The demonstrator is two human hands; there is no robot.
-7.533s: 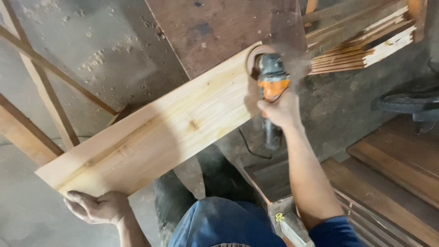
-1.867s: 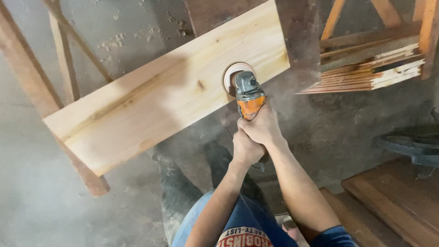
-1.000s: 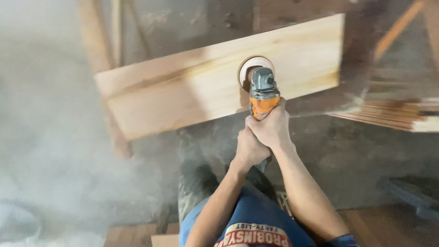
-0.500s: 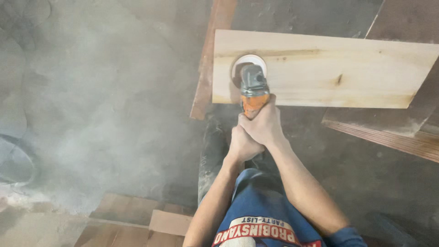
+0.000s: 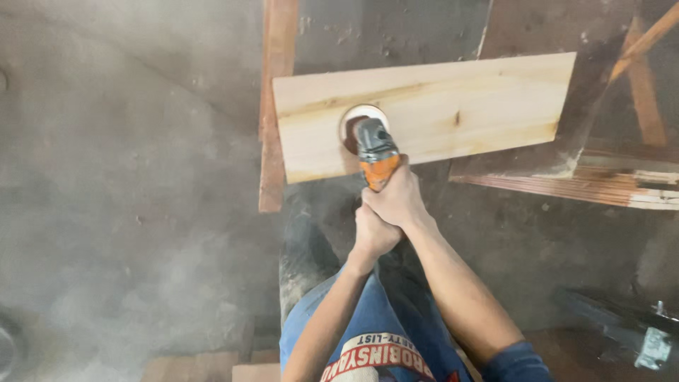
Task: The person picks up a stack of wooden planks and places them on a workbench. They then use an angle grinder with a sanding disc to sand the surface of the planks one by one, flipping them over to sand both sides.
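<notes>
Forearms were bare. Right arm [image 5: 453, 290] wore dark blue sleeve [image 5: 520, 362], pushed up near elbow. Blue jeans [image 5: 382, 318]. Red-and-white printed garment [image 5: 385, 361] at waist. Dusty dark shoe [image 5: 300, 262].

A dusty concrete floor [image 5: 127, 212] carries reddish wooden slats [image 5: 272, 106] under a pale board [image 5: 453, 113].

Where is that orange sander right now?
In the head view, the orange sander sits centre frame, its disc on the pale plank's left part, gripped by both hands.
</notes>
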